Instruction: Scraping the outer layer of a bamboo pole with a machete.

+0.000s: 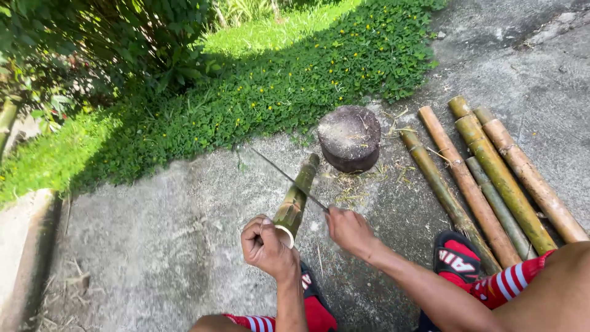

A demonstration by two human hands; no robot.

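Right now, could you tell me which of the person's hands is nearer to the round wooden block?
Right. The right hand, gripping the knife, sits just below the round wooden block. The left hand, holding the bamboo piece, is lower and further left.

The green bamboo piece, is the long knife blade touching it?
Touching. The head view shows the thin knife blade lying across the green bamboo piece, with no gap visible.

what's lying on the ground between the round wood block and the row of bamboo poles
In the head view, only dry bamboo shavings on bare concrete lie between the wood block and the bamboo poles.
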